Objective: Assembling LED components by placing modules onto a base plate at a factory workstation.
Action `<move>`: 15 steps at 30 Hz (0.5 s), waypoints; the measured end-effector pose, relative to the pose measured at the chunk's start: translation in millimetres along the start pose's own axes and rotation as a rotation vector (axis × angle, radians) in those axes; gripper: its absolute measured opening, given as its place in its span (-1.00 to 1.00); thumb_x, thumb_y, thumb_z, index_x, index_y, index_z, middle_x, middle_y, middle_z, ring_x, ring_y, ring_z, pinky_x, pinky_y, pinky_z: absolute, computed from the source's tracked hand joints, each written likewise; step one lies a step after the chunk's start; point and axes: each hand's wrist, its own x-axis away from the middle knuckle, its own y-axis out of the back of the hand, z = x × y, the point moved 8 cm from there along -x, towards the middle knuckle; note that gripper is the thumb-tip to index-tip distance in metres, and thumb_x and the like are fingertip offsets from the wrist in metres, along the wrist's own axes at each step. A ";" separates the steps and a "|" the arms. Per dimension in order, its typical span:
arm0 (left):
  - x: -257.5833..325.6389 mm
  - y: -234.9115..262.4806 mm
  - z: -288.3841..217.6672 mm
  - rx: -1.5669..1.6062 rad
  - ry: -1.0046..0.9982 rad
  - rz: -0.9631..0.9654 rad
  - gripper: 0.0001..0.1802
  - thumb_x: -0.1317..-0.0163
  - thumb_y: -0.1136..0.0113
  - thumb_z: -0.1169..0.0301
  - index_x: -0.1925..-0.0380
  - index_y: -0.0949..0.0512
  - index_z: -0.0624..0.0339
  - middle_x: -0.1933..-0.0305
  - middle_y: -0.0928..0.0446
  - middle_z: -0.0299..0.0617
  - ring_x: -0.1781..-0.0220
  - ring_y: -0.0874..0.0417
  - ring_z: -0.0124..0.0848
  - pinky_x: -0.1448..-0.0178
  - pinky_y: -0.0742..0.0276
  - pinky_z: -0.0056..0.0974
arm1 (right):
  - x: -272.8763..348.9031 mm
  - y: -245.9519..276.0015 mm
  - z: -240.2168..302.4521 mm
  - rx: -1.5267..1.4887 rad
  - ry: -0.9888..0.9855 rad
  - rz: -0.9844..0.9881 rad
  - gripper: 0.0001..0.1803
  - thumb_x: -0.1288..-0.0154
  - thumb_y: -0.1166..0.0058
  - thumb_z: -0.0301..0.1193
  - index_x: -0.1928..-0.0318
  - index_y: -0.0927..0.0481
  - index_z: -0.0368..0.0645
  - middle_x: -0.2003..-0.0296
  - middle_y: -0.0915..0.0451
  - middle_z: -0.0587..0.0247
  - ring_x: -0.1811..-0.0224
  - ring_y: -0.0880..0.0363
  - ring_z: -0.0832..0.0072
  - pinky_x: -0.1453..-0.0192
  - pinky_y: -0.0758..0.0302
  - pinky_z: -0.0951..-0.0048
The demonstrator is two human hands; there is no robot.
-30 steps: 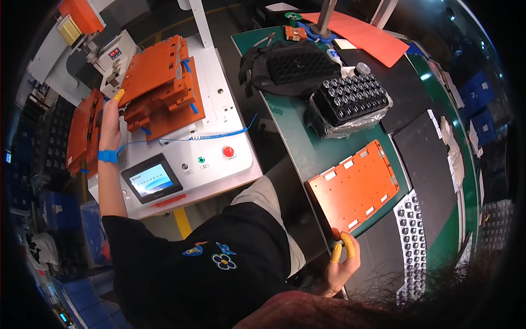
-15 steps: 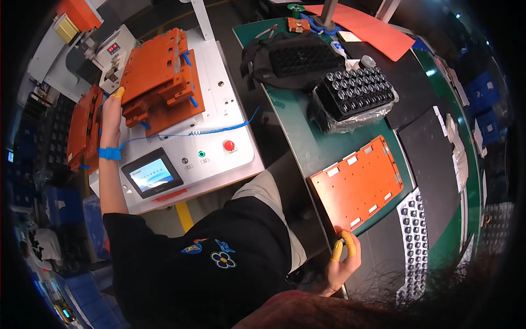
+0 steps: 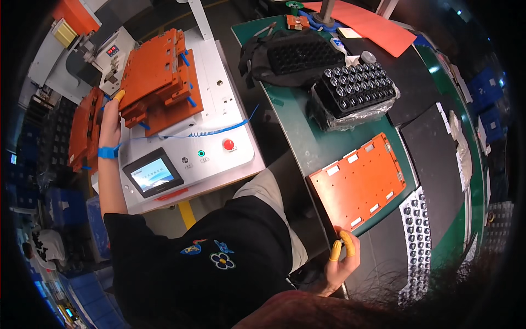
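At the left, my left hand (image 3: 111, 122) is at the near-left edge of an orange fixture plate (image 3: 150, 71), its thumb in a yellow finger cot on the edge. Its other fingers are hidden. That plate lies on a raised orange base with blue pegs, on a white machine (image 3: 213, 131). My right hand (image 3: 341, 267) is by the near corner of a flat orange plate (image 3: 359, 183) with white pads, on the green table. Two of its fingertips wear yellow cots and curl together; what they hold, if anything, is too small to make out.
A touch screen (image 3: 152, 174) and red button (image 3: 228, 145) sit on the machine's front. More orange fixtures (image 3: 85, 129) stand left of it. On the green table (image 3: 290, 131) are a tray of black lens-like parts (image 3: 359, 88), a black bag (image 3: 257, 63) and a white strip of round parts (image 3: 417, 241).
The whole view has shifted slightly. Both hands keep nearly the same places, with the right fingers a little closer in at the plate's corner.
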 end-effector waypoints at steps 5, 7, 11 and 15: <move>-7.1 10.3 8.9 0.000 0.035 0.032 -0.67 -0.33 -0.15 0.23 0.06 -0.62 0.24 0.11 -0.60 -0.35 0.09 -0.49 -0.55 0.00 -0.33 -0.40 | 0.6 -2.0 1.5 0.034 0.013 -0.001 -0.78 -0.28 -0.05 -0.59 0.06 -0.58 -0.34 0.16 -0.63 -0.01 0.10 -0.64 0.23 -0.06 -0.50 0.34; -4.2 4.6 2.6 0.044 -0.003 0.023 -0.67 -0.35 -0.12 0.24 0.03 -0.62 0.22 0.11 -0.60 -0.35 0.09 -0.51 -0.54 0.05 -0.34 -0.43 | 1.8 -2.3 0.1 0.026 -0.002 -0.013 -0.78 -0.25 -0.09 -0.56 0.08 -0.58 -0.33 0.15 -0.63 0.01 0.10 -0.61 0.17 -0.06 -0.49 0.29; -12.6 23.0 21.7 0.210 0.113 -0.011 -0.67 -0.39 -0.05 0.28 0.00 -0.60 0.21 0.05 -0.60 -0.32 0.04 -0.54 -0.53 0.03 -0.40 -0.44 | -9.2 -6.0 14.3 0.093 0.064 -0.034 -0.77 -0.21 -0.14 -0.54 0.10 -0.59 -0.32 0.16 -0.63 0.04 0.12 -0.56 0.10 -0.05 -0.47 0.22; -8.1 22.2 15.7 0.296 0.087 -0.010 -0.66 -0.41 0.05 0.33 -0.05 -0.58 0.23 -0.05 -0.58 -0.28 -0.04 -0.57 -0.50 -0.10 -0.46 -0.42 | -31.7 -34.6 63.4 0.000 0.126 -0.092 -0.77 -0.17 -0.14 -0.55 0.14 -0.59 -0.34 0.24 -0.63 -0.01 0.19 -0.57 0.08 0.01 -0.48 0.22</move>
